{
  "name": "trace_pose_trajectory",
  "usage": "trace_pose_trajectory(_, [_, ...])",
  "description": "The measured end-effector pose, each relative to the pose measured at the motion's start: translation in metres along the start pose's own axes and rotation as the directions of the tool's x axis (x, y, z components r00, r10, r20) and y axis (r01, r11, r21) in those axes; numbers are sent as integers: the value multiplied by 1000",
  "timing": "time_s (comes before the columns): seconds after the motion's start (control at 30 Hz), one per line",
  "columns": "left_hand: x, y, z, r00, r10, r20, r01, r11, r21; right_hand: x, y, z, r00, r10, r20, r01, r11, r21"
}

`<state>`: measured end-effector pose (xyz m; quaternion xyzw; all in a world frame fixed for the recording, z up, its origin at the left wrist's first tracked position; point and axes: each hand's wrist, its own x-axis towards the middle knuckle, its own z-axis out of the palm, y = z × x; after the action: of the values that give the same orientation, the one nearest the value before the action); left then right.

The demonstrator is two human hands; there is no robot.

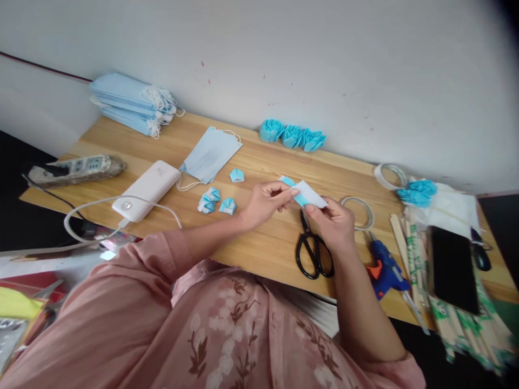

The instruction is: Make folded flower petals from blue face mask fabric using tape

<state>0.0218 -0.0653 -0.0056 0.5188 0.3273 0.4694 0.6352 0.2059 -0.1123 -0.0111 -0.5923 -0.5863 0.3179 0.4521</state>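
Observation:
A strip of blue and white paper-like material [310, 195], bent over itself, is pinched between both hands above the table. My left hand [271, 201] grips its left end, thumb on top. On the right end, my right hand [334, 220] holds it between thumb and fingers. Black-handled scissors [308, 254] lie beneath my right hand, their blades partly hidden. To the left of my left hand rest small folded blue pieces [208, 200], one [227, 206] nearest the hand and another [237, 175] farther back.
Blue folded flowers [292, 135] stand near the wall. A mask stack [125, 102], loose masks [213, 154], a white power bank [146, 190] and a power strip [77, 168] lie left. Rightward are tape rolls [367, 213], a blue glue gun [385, 267], wrapped chopsticks [413, 254] and a phone [453, 269].

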Motion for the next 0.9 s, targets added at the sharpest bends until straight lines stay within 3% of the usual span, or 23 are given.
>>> trace_pose_trajectory(0.33, [2, -1, -2, 1000, -28, -2, 28, 1000, -14, 1, -2, 0, 1000, -24, 10, 24, 1000, 0])
trace_pose_trajectory(0.6, [3, -3, -3, 1000, 14, -17, -14, 999, 29, 4, -1, -1, 999, -15, 46, 15, 1000, 18])
trace_pose_trajectory(0.7, [6, -4, -5, 998, 66, -26, -64, 996, 63, 10, 5, -5, 997, -18, -74, 16, 999, -35])
trace_pose_trajectory(0.8, [8, -1, -4, 987, 141, -78, -137, 989, 57, 16, 13, -12, 970, 39, -241, -68, 991, -114])
trace_pose_trajectory(0.9, [3, 15, -2, 975, 206, -77, -198, 975, 104, 19, 14, -19, 958, 90, -273, -181, 926, -330])
